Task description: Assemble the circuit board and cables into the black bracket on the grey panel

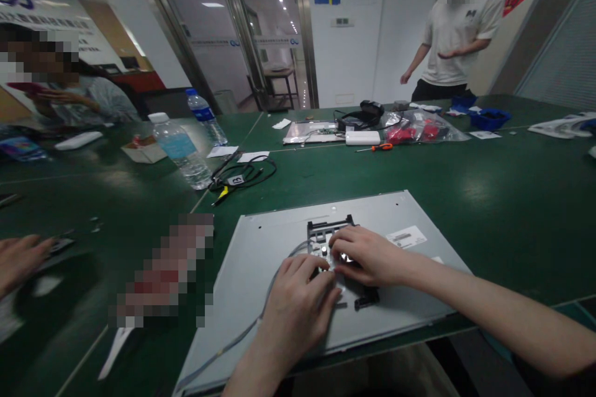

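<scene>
A flat light-grey metal panel (pixel 265 248) lies in front of me near the table's edge. At its middle sits a black bracket (pixel 329 222) with small metallic parts inside. My left hand (pixel 298 298) rests over the bracket's left side, fingers curled and closed over small parts there. From the right, my right hand (pixel 365 254) reaches in with thumb and fingers bent together at the same spot. What the fingertips of both hands pinch is hidden. A grey cable (pixel 242 338) runs from the bracket beneath my left hand to the panel's lower left corner.
Left of the panel lies a blurred-out flat object (pixel 162 267); a co-worker's hand (pixel 23 257) is beyond it. Ahead stand water bottles (pixel 184 152) beside a coiled black cable (pixel 251 170). Farther back are an orange screwdriver (pixel 382 147), a plastic bag (pixel 423 127) and a blue tray (pixel 490 119).
</scene>
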Demonstrator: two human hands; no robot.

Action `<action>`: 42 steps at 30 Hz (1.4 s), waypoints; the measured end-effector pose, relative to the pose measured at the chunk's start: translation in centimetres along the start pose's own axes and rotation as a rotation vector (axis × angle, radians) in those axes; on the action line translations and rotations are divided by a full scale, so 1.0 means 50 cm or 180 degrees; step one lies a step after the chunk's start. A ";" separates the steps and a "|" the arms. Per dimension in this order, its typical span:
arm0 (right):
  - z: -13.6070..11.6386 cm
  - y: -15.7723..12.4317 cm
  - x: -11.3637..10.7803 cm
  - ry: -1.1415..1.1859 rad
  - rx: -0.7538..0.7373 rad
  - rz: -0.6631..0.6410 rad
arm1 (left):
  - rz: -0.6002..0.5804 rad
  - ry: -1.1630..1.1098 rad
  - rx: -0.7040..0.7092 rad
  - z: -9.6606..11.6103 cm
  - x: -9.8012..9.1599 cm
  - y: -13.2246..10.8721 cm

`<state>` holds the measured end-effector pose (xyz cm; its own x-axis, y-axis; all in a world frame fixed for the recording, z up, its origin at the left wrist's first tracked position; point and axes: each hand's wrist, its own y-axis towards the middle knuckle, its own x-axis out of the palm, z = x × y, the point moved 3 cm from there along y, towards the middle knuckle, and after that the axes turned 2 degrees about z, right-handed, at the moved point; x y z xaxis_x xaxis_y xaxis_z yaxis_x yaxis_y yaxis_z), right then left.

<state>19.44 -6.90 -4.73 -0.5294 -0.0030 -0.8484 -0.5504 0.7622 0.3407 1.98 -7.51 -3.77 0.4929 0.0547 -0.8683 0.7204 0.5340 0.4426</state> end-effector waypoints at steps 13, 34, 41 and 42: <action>0.001 0.000 0.002 0.0001 0.0027 -0.0017 | -0.0111 0.0018 0.0002 0.002 0.001 0.001; 0.002 -0.001 0.003 0.0035 -0.0005 -0.0008 | -0.0095 -0.0017 0.0030 0.003 0.001 0.002; 0.002 -0.002 0.001 0.0025 0.0004 -0.0024 | -0.0161 0.0000 0.0000 0.001 0.005 0.003; 0.002 -0.002 0.001 0.0031 0.0002 -0.0024 | -0.0155 0.0000 0.0011 0.002 0.005 0.004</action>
<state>19.53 -6.93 -4.83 -0.5315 -0.0151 -0.8469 -0.5541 0.7625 0.3341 2.27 -7.46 -3.89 0.4571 0.0288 -0.8890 0.7453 0.5331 0.4005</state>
